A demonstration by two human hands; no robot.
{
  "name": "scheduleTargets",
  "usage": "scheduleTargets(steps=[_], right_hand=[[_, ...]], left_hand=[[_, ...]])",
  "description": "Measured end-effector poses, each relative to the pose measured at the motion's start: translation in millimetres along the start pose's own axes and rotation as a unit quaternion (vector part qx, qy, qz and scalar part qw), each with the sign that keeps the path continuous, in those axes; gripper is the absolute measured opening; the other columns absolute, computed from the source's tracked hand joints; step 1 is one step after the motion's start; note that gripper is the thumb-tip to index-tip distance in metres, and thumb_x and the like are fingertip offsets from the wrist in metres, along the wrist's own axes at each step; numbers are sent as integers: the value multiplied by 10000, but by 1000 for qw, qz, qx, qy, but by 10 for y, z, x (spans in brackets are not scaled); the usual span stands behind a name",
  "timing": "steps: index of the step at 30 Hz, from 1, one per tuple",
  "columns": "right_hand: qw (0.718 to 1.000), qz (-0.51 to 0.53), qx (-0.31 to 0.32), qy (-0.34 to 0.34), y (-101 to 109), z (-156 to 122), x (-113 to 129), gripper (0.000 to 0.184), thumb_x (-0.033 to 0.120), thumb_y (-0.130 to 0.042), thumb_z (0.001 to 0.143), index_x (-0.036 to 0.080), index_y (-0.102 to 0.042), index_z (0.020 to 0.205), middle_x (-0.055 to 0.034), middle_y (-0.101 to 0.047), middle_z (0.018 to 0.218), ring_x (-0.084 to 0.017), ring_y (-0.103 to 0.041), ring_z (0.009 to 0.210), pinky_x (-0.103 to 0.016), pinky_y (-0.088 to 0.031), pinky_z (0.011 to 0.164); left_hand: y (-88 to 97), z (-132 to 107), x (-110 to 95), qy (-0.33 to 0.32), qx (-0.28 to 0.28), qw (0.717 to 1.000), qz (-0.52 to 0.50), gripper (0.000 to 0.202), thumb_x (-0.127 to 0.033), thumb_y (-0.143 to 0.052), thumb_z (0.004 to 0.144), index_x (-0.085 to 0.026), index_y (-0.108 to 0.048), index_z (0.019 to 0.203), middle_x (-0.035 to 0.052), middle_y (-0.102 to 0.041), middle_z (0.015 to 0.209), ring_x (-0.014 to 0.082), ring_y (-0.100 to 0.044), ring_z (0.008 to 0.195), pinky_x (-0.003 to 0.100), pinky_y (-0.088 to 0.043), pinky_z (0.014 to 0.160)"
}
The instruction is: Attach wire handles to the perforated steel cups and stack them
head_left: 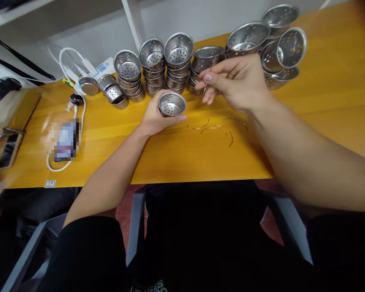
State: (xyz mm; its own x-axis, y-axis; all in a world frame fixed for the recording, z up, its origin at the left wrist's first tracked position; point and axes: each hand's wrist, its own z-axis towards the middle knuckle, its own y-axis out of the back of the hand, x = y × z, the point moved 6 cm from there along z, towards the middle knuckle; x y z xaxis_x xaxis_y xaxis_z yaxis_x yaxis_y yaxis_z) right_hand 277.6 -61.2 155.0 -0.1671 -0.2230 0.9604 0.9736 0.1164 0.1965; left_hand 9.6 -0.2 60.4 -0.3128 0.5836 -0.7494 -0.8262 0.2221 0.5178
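My left hand point(154, 118) is wrapped round a small perforated steel cup point(172, 104), holding it upright on the yellow table point(176, 154). Just to the right, my right hand point(235, 83) hovers a little above the table with thumb and fingers pinched on a thin curved wire handle point(205, 88) that hangs down from them. Several more loose wire handles point(215, 127) lie on the table in front of the cup, under my right forearm.
Stacks of small perforated cups point(158, 67) line the table's far edge; larger strainer bowls point(261, 38) are piled at the far right. A white cable point(68, 65), a blurred card point(65, 140) and a phone point(9, 148) lie at the left.
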Motion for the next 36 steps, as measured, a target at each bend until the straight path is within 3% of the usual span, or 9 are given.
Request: scheduleTargets(steps=[3, 6, 11, 14, 17, 22, 28, 33, 36], right_hand=[[998, -69, 15, 5, -54, 4, -65, 668, 975, -991, 965, 343, -859, 1135, -90, -952, 1175, -252, -697, 774, -482, -596, 762], [996, -92, 18, -1, -110, -1, -120, 687, 982, -948, 1001, 334, -805, 1180, -57, -896, 1031, -219, -597, 717, -445, -524, 732], [994, -105, 10, -17, -180, -41, -70, 673, 914, -963, 1003, 348, -612, 1097, -66, -875, 1059, -218, -617, 760, -434, -548, 772], [989, -147, 14, -1, -206, -64, -9, 627, 918, -884, 1058, 346, -628, 1086, -93, -842, 1033, -267, -696, 893, -467, -593, 892], [983, -182, 16, -19, -217, -87, -27, 697, 1043, -845, 1015, 372, -714, 1151, -92, -784, 981, -365, -730, 1043, -532, -621, 953], [981, -192, 20, -37, -239, -128, -58, 731, 1096, -794, 1010, 432, -822, 1313, -109, -772, 988, -428, -689, 1146, -604, -632, 986], [977, -206, 24, -44, -234, -125, -43, 803, 1116, -747, 1029, 415, -842, 1411, -123, -810, 1023, -440, -719, 1179, -599, -658, 965], [972, -228, 25, -50, -257, -116, -47, 764, 1098, -788, 1017, 383, -814, 1284, -135, -840, 1119, -438, -747, 1210, -551, -662, 913], [978, -207, 27, -20, -292, -111, -47, 644, 998, -814, 1059, 365, -780, 1169, -122, -796, 1091, -378, -701, 1076, -540, -637, 930]], left_hand=[[10, 10, -13, 7, 7, 1000, 2, 1185, -1055, -1077, 749, -316, -698, 1595, 137, -847, 1519, 398, -864, 1449, 697, -733, 1341], [20, 18, 3, 20, -3, 1000, 3, 1174, -1000, -1122, 749, -318, -694, 1603, 128, -847, 1501, 408, -855, 1475, 710, -723, 1362], [9, 24, 30, -5, -40, 999, 20, 1166, -915, -1150, 790, -332, -637, 1660, 145, -801, 1639, 405, -842, 1557, 654, -717, 1404], [-66, 24, 76, -29, -37, 999, 17, 1091, -912, -1022, 961, -365, -529, 1766, 146, -732, 1748, 375, -821, 1629, 602, -727, 1398], [-141, 17, 144, -23, -19, 999, 17, 1040, -881, -945, 1055, -410, -441, 1833, 142, -706, 1758, 365, -815, 1646, 607, -737, 1389], [-122, 5, 122, -26, -10, 999, 37, 1154, -878, -1048, 959, -405, -442, 1820, 152, -722, 1709, 403, -801, 1633, 659, -714, 1405], [-44, 20, -58, -30, -7, 998, 55, 1100, -911, -1157, 783, -336, -692, 1597, 136, -812, 1567, 424, -818, 1549, 708, -679, 1426], [-74, 27, -15, -25, -11, 999, 46, 1132, -962, -1130, 777, -328, -677, 1597, 134, -823, 1549, 417, -827, 1524, 703, -692, 1403], [-112, 23, 48, -28, -21, 999, 41, 1210, -979, -1120, 779, -332, -605, 1662, 152, -783, 1627, 435, -804, 1597, 702, -677, 1428]])
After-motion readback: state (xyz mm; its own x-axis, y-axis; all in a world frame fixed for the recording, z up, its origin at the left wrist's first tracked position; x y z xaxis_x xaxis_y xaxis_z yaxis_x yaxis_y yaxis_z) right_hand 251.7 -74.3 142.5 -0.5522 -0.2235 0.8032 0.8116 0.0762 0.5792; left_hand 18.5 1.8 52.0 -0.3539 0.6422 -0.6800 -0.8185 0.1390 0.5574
